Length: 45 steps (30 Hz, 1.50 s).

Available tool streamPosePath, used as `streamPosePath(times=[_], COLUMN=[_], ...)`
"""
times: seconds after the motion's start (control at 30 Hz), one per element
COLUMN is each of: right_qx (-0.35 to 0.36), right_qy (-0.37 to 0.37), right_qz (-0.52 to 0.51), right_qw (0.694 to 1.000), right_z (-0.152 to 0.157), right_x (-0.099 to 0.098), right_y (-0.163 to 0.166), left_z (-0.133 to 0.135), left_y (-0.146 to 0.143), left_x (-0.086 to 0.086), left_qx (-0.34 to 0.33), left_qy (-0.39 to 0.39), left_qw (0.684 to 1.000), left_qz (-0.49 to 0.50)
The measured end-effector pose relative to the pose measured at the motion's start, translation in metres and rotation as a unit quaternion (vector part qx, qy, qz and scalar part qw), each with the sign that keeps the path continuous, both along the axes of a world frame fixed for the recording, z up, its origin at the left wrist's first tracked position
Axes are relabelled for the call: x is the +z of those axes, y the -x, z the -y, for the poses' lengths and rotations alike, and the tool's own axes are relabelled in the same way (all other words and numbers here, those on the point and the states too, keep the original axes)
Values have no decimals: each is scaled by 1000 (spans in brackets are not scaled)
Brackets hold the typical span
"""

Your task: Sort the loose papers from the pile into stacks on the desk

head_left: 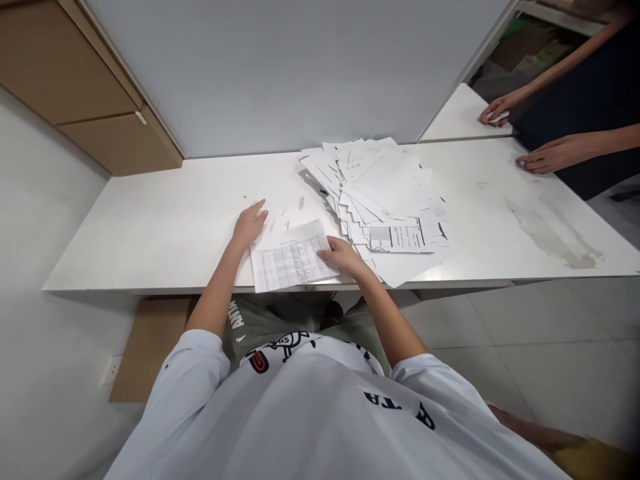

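White bench [165,220], head view: printed sheet [290,260] lies flat at the near edge. Left hand [249,225] is spread flat, touching the sheet's top-left corner. Right hand [341,257] presses loosely curled fingers on its right edge. Messy paper pile [387,190] lies just beside; another person's hands [547,155] rest far right

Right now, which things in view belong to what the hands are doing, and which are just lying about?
In hand: printed sheet, with the right hand flat on it and the left hand at its corner; loose pile of papers beside it.
Lying about: small scraps on the white table; grey stain; another person's hands at the far end.
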State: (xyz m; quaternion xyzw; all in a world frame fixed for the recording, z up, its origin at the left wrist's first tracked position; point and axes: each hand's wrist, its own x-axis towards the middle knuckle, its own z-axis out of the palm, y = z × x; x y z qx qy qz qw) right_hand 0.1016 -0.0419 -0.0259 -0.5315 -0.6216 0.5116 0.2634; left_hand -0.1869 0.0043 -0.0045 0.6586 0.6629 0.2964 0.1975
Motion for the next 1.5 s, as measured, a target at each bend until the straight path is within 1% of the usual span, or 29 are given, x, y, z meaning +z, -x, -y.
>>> streamPosePath(times=[0.07, 0.13, 0.2, 0.23, 0.27, 0.33, 0.4, 0.47, 0.5, 0.57, 0.63, 0.7, 0.8, 0.87, 0.97, 1.07, 1.17, 1.3, 1.37, 1.43, 1.5], right_qx=[-34, -87, -138, -155, -164, -158, -146, -127, -113, -90, -63, -39, -16, -8, -8, -20, -49, -85, -95, -108, -114], right_qy=[-24, -38, -58, -72, -84, -96, -83, -73, -72, -74, -83, -94, -112, -125, -154, -174, -181, -195, -188, -181, -206], right_qz=[13, -6, -30, -42, -53, -88, -90, -54, -27, -4, 16, 40, 85, 119, 169, 203, 228, 226, 207, 177, 148], right_qw=[999, 995, 988, 984, 981, 979, 982, 988, 991, 993, 994, 994, 990, 985, 973, 963, 955, 951, 955, 961, 960], right_z=[3, -3, -22, -38, -56, -99, -142, -176, -189, -207, -219, -225, -227, -224, -214, -206, -201, -197, -194, -190, -188], right_x=[7, 17, 29, 36, 42, 51, 57, 59, 59, 56, 50, 44, 37, 34, 29, 23, 17, 12, 14, 21, 32], right_y=[-22, -46, -61, -61, -54, -22, 29, 88, 117, 171, 216, 249, 283, 297, 307, 309, 307, 303, 300, 292, 274], left_z=[5, 14, 26, 32, 37, 43, 44, 41, 39, 37, 37, 38, 42, 43, 45, 45, 45, 44, 43, 42, 39], left_y=[7, 21, 41, 50, 59, 72, 77, 78, 77, 76, 77, 78, 78, 78, 78, 77, 75, 74, 74, 74, 75], left_x=[7, 9, 4, -1, -6, -16, -23, -27, -28, -29, -31, -32, -34, -35, -36, -35, -34, -35, -36, -36, -36], left_qx=[14, 60, 116, 137, 153, 170, 178, 180, 181, 186, 192, 195, 199, 198, 196, 198, 202, 199, 199, 202, 203], left_qy=[-20, -81, -134, -140, -129, -90, -63, -56, -54, -52, -52, -54, -58, -64, -66, -61, -54, -54, -56, -56, -57], left_qw=[997, 990, 981, 979, 980, 979, 976, 974, 973, 971, 970, 968, 967, 968, 970, 971, 971, 971, 971, 970, 969], left_qz=[67, 102, 80, 49, 11, -61, -106, -127, -133, -139, -143, -149, -147, -141, -130, -120, -113, -117, -123, -127, -129])
